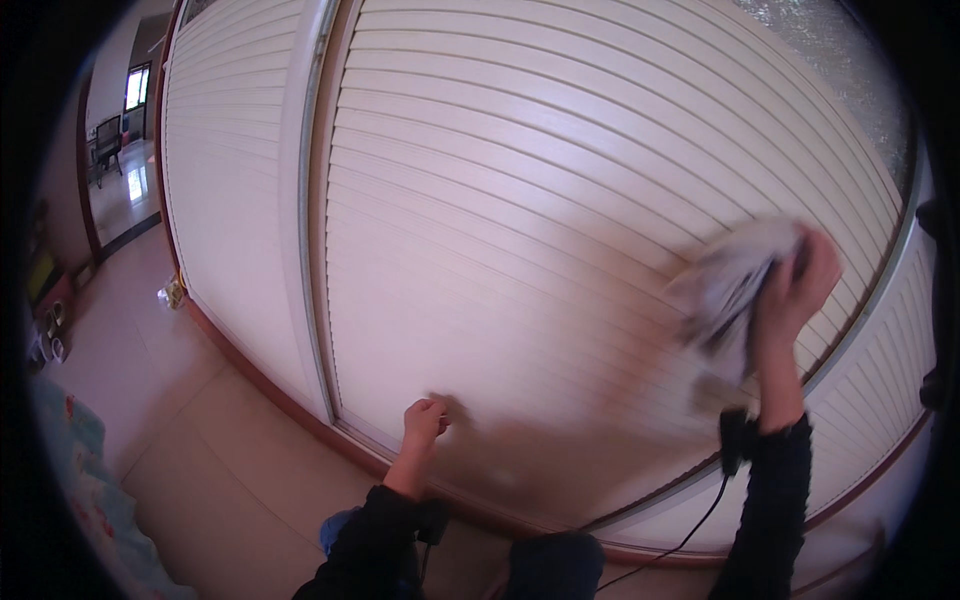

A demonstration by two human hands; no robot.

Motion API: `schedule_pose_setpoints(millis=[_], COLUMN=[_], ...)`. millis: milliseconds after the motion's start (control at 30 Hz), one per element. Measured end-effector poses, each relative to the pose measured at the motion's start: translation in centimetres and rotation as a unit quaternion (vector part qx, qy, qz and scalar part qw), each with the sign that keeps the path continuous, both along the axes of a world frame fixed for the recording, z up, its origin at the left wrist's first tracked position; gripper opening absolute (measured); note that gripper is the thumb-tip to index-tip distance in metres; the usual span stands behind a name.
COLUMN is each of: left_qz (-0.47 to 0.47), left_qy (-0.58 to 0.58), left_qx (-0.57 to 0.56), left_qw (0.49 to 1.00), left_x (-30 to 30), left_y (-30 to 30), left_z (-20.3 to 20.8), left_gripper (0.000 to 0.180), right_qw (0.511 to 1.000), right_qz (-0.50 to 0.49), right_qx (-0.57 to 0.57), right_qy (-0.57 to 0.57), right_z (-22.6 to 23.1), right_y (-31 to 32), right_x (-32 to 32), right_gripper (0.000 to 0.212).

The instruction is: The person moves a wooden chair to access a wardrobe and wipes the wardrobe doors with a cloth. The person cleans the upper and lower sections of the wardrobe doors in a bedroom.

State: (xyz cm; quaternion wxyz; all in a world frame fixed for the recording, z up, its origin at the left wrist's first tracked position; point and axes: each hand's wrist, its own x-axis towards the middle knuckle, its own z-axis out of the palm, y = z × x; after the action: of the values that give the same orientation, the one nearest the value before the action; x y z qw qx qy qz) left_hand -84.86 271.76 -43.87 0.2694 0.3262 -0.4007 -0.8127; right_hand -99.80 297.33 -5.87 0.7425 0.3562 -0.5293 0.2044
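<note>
My right hand [795, 285] is raised at the right and grips a blurred white-and-grey cloth [730, 285], which is pressed against a cream slatted sliding door [520, 200]. My left hand [425, 420] is closed in a fist low on the same door panel, knuckles touching the slats. Both forearms wear black sleeves. A small black device with a cable [735, 445] sits on the right wrist.
A second slatted door panel [230, 180] stands to the left behind a metal frame edge [315, 220]. Beige floor tiles [200, 440] run along a reddish-brown bottom track. A patterned fabric [80, 480] lies at lower left. An open doorway [120, 150] shows far left.
</note>
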Motion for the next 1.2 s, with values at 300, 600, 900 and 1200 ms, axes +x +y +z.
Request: schedule_pose_setpoints(millis=[300, 600, 900, 1200], left_qz=[0.010, 0.031, 0.020, 0.126], left_qy=[0.026, 0.108, 0.140, 0.009], left_qx=[0.015, -0.081, -0.651, -0.744], left_qw=[1.000, 0.990, 0.746, 0.656], left_x=[-0.6, 1.0, 2.3, -5.2], left_y=[0.4, 0.4, 6.8, 11.4], left_z=[0.7, 4.4, 14.2, 16.1], left_gripper=[0.005, 0.006, 0.072, 0.099], right_qw=[0.988, 0.954, 0.922, 0.793], right_qz=[-0.008, 0.087, 0.183, 0.392], right_qx=[0.097, 0.288, 0.328, 0.272], right_qy=[0.123, 0.017, -0.090, -0.380], right_z=[0.7, -10.1, -14.4, -12.6], right_y=[-18.1, -18.7, -12.5, -4.9], right_x=[3.3, 6.7, 5.8, 3.5], right_gripper=[0.017, 0.016, 0.023, 0.031])
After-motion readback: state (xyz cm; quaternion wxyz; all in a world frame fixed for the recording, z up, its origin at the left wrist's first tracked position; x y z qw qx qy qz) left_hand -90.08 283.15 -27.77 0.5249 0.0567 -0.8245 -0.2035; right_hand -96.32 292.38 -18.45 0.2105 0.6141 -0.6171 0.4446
